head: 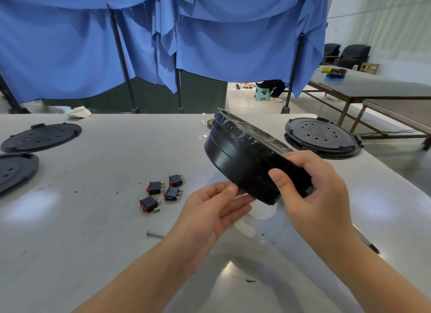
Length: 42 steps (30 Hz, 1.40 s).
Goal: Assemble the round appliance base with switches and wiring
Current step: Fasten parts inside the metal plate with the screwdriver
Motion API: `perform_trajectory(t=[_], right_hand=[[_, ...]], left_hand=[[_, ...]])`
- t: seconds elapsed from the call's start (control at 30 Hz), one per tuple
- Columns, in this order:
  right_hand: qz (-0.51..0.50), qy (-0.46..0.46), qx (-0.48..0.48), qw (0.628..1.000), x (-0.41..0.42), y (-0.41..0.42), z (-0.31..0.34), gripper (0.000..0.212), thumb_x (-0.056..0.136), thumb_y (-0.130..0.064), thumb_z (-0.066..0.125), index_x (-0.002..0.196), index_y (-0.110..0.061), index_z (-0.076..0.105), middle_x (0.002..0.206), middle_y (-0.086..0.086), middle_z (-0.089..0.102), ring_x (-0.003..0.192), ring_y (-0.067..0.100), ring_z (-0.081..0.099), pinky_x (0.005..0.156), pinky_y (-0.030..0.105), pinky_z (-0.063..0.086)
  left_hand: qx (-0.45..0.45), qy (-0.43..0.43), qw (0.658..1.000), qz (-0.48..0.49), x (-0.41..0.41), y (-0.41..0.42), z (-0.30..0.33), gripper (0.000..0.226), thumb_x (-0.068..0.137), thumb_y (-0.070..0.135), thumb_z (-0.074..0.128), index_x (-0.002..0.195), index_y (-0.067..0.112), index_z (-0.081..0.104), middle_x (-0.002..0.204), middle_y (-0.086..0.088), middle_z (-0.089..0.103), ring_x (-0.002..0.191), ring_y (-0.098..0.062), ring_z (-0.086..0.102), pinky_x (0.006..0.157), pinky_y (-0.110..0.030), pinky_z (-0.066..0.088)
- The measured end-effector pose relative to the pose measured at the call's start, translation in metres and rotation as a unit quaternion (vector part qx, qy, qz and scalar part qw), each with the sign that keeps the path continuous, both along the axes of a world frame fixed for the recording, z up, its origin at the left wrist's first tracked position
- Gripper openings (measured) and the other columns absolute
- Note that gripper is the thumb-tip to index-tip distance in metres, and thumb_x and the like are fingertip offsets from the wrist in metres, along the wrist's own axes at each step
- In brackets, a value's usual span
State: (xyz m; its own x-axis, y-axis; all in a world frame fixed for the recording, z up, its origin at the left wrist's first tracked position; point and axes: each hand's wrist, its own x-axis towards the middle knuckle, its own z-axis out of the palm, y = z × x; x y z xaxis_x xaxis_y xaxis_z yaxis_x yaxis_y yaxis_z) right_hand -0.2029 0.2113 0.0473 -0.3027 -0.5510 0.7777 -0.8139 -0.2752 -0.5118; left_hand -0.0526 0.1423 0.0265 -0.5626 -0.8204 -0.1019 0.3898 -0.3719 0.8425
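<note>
A round black appliance base [235, 151] is held tilted above the grey table [93, 231], with clear plastic film over its upper rim. My right hand [312, 191] grips its near edge, thumb on the side wall and fingers curled over the rim. My left hand [214, 210] lies below the lower edge with straight fingers, the fingertips touching the base. Several black rocker switches [163, 192] with red buttons and metal terminals lie loose on the table, left of my left hand.
Two black perforated discs [42, 136] [14, 170] lie at the table's left edge, and a stack of similar discs [323, 137] at the back right. A screw [155, 234] lies near my left wrist. A crumpled cloth [80, 112] sits at the far edge. Blue curtains [210, 33] hang behind.
</note>
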Motion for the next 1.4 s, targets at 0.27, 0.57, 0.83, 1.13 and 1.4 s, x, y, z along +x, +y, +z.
perform_trajectory(t=[0.27,0.57,0.83,1.13,1.4], right_hand=[[-0.019,0.045,0.003,0.999,0.005,-0.003,-0.008,0.02,0.084,-0.034,0.056,0.087,-0.016,0.063,0.087,-0.015,0.058,0.083,0.0,0.044,0.078,0.021,0.037],[-0.005,0.022,0.007,1.0,0.001,-0.002,0.0,0.011,0.083,-0.023,0.062,0.088,-0.014,0.063,0.085,-0.018,0.058,0.082,-0.003,0.05,0.077,0.041,0.048],[0.021,-0.043,0.012,0.999,-0.005,0.004,0.013,0.01,0.088,-0.028,0.062,0.092,-0.02,0.061,0.084,-0.011,0.063,0.083,0.011,0.061,0.065,0.03,0.056],[0.078,-0.26,-0.005,0.962,-0.015,0.007,0.046,0.012,0.081,-0.037,0.066,0.084,-0.025,0.07,0.068,-0.007,0.069,0.059,0.007,0.063,0.051,0.022,0.053],[0.172,-0.443,0.065,0.878,-0.02,0.012,0.065,0.024,0.066,-0.039,0.068,0.076,-0.019,0.075,0.077,0.008,0.074,0.064,0.02,0.069,0.053,0.032,0.056]], left_hand=[[-0.052,-0.055,0.997,0.017,-0.009,0.013,-0.004,0.025,0.105,0.022,0.033,0.112,0.01,0.053,0.094,-0.01,0.072,0.082,-0.022,0.071,0.066,-0.03,0.056],[-0.077,-0.056,0.995,0.02,-0.012,0.019,-0.007,0.026,0.105,0.025,0.03,0.113,0.008,0.048,0.1,-0.013,0.067,0.087,-0.026,0.073,0.07,-0.03,0.057],[-0.226,-0.086,0.969,0.042,-0.007,0.018,-0.003,0.021,0.103,0.021,0.032,0.102,0.009,0.049,0.096,-0.008,0.068,0.089,-0.023,0.071,0.076,-0.031,0.057],[-0.399,-0.039,0.906,0.138,0.004,0.015,0.027,0.014,0.092,0.024,0.047,0.094,0.017,0.059,0.09,-0.002,0.073,0.091,-0.02,0.071,0.071,-0.026,0.056],[-0.483,-0.049,0.863,0.142,0.002,0.011,0.061,0.01,0.094,0.031,0.053,0.092,0.029,0.063,0.09,0.009,0.075,0.091,-0.01,0.071,0.073,-0.017,0.054]])
